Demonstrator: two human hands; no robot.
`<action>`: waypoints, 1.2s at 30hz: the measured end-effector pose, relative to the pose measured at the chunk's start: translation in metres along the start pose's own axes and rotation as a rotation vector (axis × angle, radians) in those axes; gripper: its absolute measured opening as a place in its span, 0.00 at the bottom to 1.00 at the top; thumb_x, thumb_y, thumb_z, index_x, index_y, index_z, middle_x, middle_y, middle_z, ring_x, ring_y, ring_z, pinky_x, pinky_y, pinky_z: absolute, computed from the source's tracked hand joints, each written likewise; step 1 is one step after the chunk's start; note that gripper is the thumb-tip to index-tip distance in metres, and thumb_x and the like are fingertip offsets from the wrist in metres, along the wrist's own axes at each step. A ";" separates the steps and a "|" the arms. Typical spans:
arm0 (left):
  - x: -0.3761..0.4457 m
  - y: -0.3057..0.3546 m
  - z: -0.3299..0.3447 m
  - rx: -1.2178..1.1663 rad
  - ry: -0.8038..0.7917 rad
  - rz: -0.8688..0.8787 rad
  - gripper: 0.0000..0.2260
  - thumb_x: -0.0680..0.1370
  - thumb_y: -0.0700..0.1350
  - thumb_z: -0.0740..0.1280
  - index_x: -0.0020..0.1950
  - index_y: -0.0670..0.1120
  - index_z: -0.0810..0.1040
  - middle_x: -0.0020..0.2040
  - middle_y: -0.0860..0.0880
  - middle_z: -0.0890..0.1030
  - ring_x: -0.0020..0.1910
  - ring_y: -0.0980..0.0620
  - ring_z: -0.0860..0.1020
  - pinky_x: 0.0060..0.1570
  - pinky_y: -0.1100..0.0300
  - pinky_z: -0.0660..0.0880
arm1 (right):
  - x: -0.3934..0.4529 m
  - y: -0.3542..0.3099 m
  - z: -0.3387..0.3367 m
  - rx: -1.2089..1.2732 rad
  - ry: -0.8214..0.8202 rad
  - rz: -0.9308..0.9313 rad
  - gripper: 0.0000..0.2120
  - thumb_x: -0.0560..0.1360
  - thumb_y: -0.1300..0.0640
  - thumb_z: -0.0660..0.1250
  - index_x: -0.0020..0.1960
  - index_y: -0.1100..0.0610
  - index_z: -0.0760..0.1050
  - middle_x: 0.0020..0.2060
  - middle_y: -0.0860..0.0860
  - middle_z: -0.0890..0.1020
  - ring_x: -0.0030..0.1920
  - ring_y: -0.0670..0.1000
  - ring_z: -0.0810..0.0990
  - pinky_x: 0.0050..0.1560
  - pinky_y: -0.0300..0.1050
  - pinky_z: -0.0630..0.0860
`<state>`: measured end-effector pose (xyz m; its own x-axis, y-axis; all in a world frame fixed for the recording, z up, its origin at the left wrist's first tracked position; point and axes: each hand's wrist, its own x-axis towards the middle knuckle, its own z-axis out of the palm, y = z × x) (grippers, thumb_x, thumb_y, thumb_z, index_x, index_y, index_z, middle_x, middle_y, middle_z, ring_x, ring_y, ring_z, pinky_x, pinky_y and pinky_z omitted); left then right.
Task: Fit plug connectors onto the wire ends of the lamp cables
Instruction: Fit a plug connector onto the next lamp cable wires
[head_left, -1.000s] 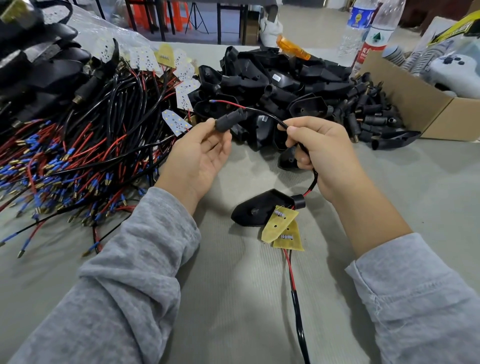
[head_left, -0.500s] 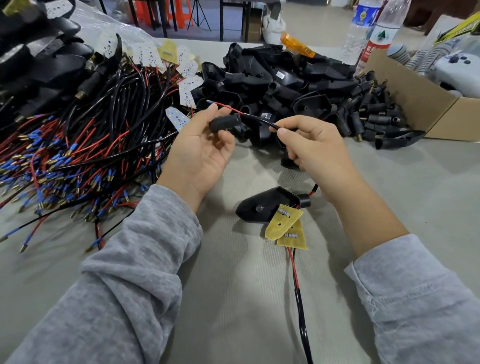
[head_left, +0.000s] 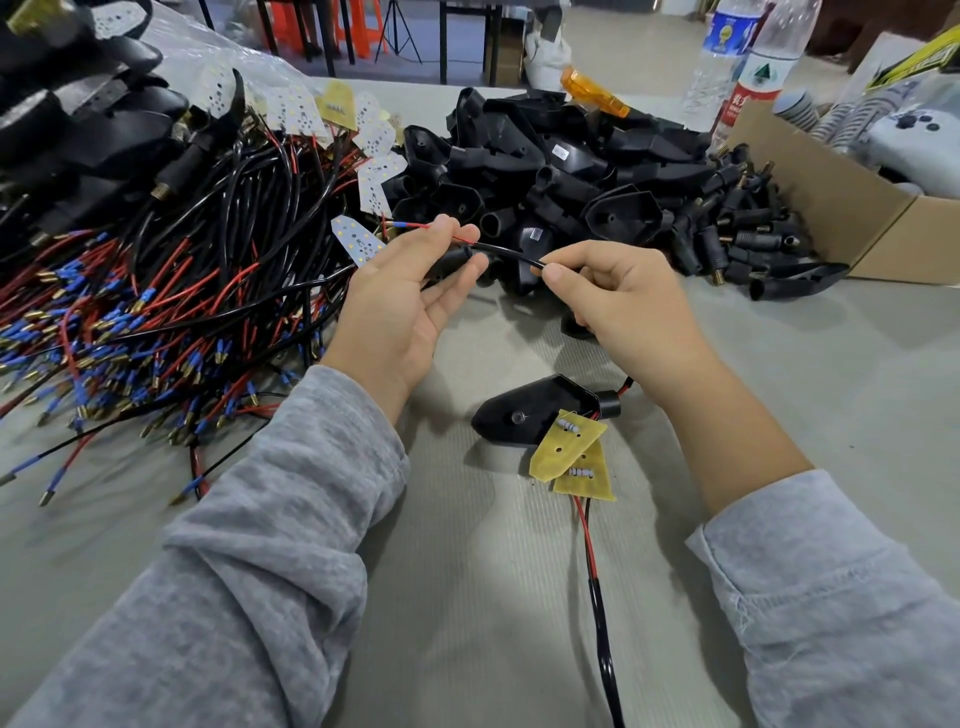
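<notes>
Above the grey table, left hand gripping plug connector (black), right hand pinching lamp cable

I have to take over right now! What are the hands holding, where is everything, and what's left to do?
Left hand: holds the black plug, with the red wire poking out past its fingers.
Right hand: pinches the black cable just behind the plug.
That cable runs down to the lamp shell and yellow boards on the table.
Done: the plug is threaded on the cable.
Left: seat the plug at the wire ends; whether it has locked cannot be seen. Then the wire pile on the left.
</notes>
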<state>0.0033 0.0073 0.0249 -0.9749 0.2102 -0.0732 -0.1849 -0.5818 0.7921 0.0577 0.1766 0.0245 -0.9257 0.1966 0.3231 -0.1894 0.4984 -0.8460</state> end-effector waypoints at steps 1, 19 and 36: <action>0.000 0.000 0.000 -0.019 -0.002 0.003 0.06 0.80 0.41 0.66 0.44 0.41 0.79 0.42 0.46 0.85 0.38 0.51 0.84 0.39 0.65 0.79 | 0.000 0.000 0.000 -0.002 -0.006 0.000 0.06 0.79 0.56 0.67 0.49 0.52 0.84 0.26 0.43 0.72 0.31 0.44 0.69 0.34 0.34 0.67; 0.005 0.004 0.001 -0.125 0.068 0.071 0.09 0.81 0.41 0.64 0.43 0.39 0.77 0.40 0.46 0.82 0.35 0.52 0.82 0.36 0.68 0.77 | 0.003 0.000 -0.002 0.048 -0.060 0.024 0.08 0.79 0.58 0.67 0.52 0.57 0.84 0.22 0.38 0.73 0.25 0.40 0.67 0.29 0.28 0.65; 0.009 0.004 -0.006 -0.072 0.031 0.002 0.10 0.81 0.43 0.64 0.42 0.42 0.78 0.40 0.48 0.84 0.32 0.56 0.80 0.32 0.70 0.75 | 0.001 0.000 -0.004 -0.012 0.000 0.079 0.04 0.77 0.55 0.70 0.45 0.48 0.83 0.28 0.43 0.75 0.28 0.39 0.71 0.33 0.31 0.70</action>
<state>-0.0066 0.0019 0.0238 -0.9784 0.1851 -0.0918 -0.1907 -0.6374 0.7466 0.0581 0.1804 0.0271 -0.9378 0.2356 0.2549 -0.1114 0.4914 -0.8638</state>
